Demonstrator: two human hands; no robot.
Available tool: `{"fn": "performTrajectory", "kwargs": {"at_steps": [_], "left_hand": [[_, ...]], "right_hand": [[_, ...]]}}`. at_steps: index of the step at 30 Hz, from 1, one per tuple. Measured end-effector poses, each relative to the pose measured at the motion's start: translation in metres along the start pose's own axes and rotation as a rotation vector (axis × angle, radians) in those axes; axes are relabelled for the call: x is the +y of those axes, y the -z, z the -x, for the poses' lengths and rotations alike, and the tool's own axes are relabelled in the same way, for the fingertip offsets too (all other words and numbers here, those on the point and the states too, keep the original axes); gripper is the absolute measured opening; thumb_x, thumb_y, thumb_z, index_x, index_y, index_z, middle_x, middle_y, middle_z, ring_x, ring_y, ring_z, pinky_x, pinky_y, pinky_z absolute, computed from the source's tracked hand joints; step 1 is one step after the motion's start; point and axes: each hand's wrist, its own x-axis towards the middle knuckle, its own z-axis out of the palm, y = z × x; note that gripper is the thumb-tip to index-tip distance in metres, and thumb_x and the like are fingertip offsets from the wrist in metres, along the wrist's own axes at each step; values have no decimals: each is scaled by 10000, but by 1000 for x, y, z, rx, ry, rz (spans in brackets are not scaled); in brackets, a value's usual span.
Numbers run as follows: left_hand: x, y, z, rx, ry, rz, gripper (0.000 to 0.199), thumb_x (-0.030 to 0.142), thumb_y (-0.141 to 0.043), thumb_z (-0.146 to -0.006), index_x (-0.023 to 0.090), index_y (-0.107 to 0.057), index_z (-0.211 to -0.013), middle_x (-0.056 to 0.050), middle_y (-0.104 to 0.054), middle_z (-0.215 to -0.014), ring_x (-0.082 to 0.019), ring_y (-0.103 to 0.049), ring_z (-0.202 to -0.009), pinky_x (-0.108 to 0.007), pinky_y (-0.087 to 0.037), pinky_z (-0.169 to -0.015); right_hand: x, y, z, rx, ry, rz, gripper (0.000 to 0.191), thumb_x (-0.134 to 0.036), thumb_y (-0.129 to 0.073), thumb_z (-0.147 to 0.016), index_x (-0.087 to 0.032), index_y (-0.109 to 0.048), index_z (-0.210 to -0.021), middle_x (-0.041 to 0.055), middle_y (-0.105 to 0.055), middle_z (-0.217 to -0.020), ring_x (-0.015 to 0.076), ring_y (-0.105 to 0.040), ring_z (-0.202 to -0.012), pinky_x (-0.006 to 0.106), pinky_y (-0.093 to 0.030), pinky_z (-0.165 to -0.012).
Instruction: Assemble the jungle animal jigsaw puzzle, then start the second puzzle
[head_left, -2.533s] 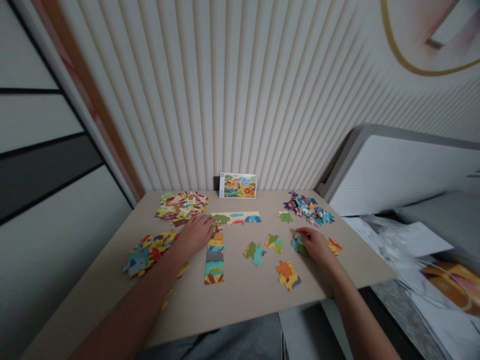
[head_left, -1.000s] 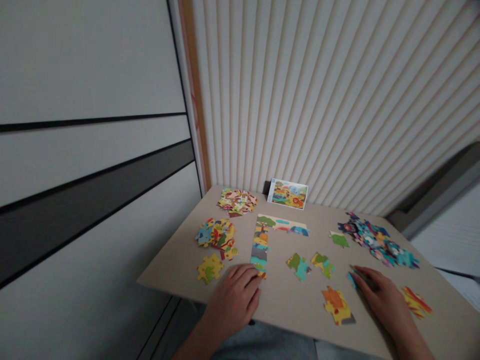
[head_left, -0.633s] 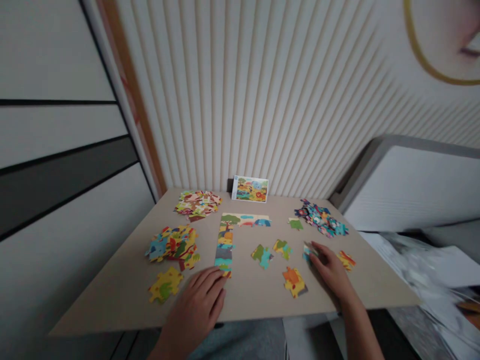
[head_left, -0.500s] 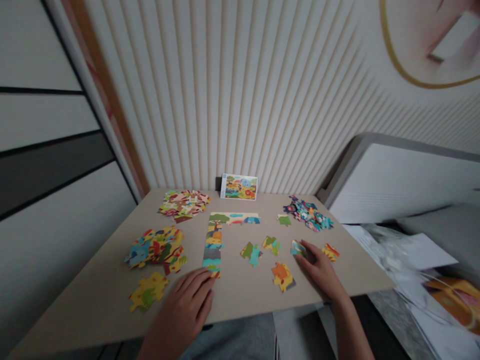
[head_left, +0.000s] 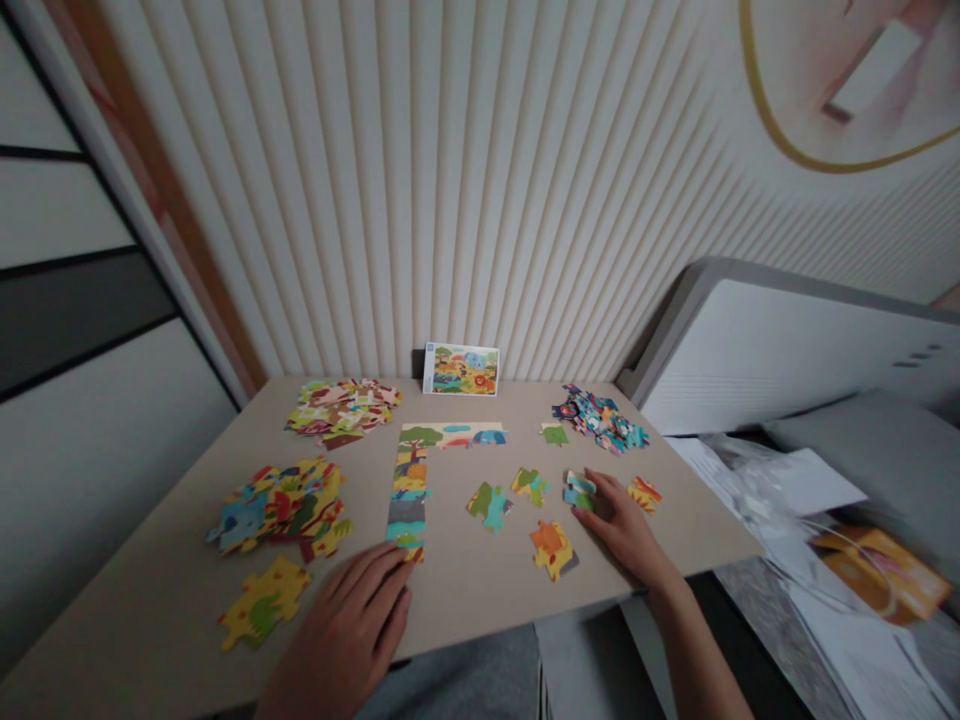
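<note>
My left hand [head_left: 360, 610] lies flat, its fingertips on the lower end of an L-shaped strip of joined puzzle pieces [head_left: 407, 510]. The strip runs up to a tree and then right to a blue elephant. Between the thumb and fingers of my right hand [head_left: 619, 520] is a puzzle piece [head_left: 579, 490] in white, blue and green. Close by lie a green-and-blue piece [head_left: 490, 506], a smaller green-and-yellow piece [head_left: 531, 485], an orange-and-yellow piece [head_left: 553, 549] and an orange striped piece [head_left: 644, 494]. A green piece [head_left: 555, 435] sits farther back.
A picture card [head_left: 461, 370] leans upright at the wall. Heaps of pieces lie at back left [head_left: 345, 408], left [head_left: 285, 505] and back right [head_left: 602, 418]. A yellow-and-green cluster [head_left: 266, 600] is near my left hand. Beyond the table's [head_left: 480, 590] right side stands a grey-white headboard [head_left: 795, 360].
My view has turned slightly right, so everything sits farther left. The piece in my right hand has turned and shows more of its face. My left hand stays at the strip's end.
</note>
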Motion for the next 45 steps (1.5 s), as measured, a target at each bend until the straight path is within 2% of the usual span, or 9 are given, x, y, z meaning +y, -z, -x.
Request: {"fn": "performTrajectory", "kwargs": {"at_steps": [5, 11, 16, 24, 28, 32, 37, 42, 45], "left_hand": [[3, 4, -4, 13, 18, 6, 317, 293, -556, -991, 220, -681, -1273, -73, -704, -1289, -231, -643, -1202, -382, -485, -1062], [2, 4, -3, 2, 13, -8, 320, 300, -577, -981, 233, -675, -1278, -62, -704, -1288, -225, -649, -1195, -373, -492, -1062], [2, 4, -3, 10, -3, -31, 337, 277, -594, -966, 227, -669, -1291, -56, -707, -1285, -224, -648, -1192, -375, -496, -1053], [3, 5, -4, -6, -7, -22, 345, 266, -595, -961, 215, -664, -1295, -64, -700, -1303, -234, -638, -1212, -388, -496, -1065], [3, 3, -1, -21, 3, -26, 362, 259, -592, -962, 214, -656, -1316, -70, -693, -1319, -240, -636, -1227, -396, -498, -1073], [3, 4, -1, -17, 15, -19, 353, 258, -577, -967, 223, -660, -1309, -64, -696, -1314, -233, -648, -1217, -384, -509, -1066], [4, 5, -4, 6, -1, -39, 331, 264, -584, -962, 209, -676, -1274, -68, -709, -1287, -228, -655, -1195, -369, -512, -1059], [3, 4, -3, 0, -7, -38, 342, 261, -593, -959, 216, -669, -1290, -64, -704, -1296, -229, -642, -1213, -373, -501, -1067], [2, 4, -3, -1, -9, -32, 353, 266, -603, -957, 210, -662, -1301, -67, -699, -1307, -230, -638, -1219, -369, -494, -1072]], "right_hand": [[-11, -6, -41, -54, 95, -56, 590, -482, -687, -929, -290, -559, -1471, 110, -576, -1479, 299, -547, -1358, 496, -405, -1175], [-20, -35, -125, -149, 226, -39, 589, -485, -706, -903, -227, -607, -1423, 138, -615, -1429, 297, -578, -1322, 478, -418, -1160], [-22, -54, -162, -247, 265, -43, 520, -446, -703, -894, -228, -662, -1365, 129, -631, -1416, 291, -597, -1308, 470, -426, -1160], [-10, -66, -168, -329, 278, -49, 418, -385, -685, -899, -234, -729, -1287, 123, -584, -1477, 282, -610, -1300, 435, -461, -1132], [-9, -66, -167, -360, 322, 38, 394, -372, -614, -945, -252, -731, -1301, 102, -579, -1491, 265, -602, -1310, 424, -460, -1132], [-18, -64, -163, -342, 401, 227, 399, -349, -562, -973, -277, -719, -1332, 104, -610, -1463, 274, -611, -1296, 453, -436, -1145], [-36, -63, -154, -316, 401, 435, 356, -345, -526, -1001, -331, -737, -1287, 88, -662, -1400, 284, -617, -1270, 473, -422, -1121], [-51, -71, -146, -275, 375, 487, 331, -333, -530, -1001, -313, -744, -1253, 99, -694, -1349, 287, -641, -1219, 459, -415, -1100], [-47, -68, -144, -244, 360, 412, 347, -353, -504, -1010, -299, -734, -1264, 85, -708, -1330, 275, -641, -1230, 442, -425, -1099]]}}
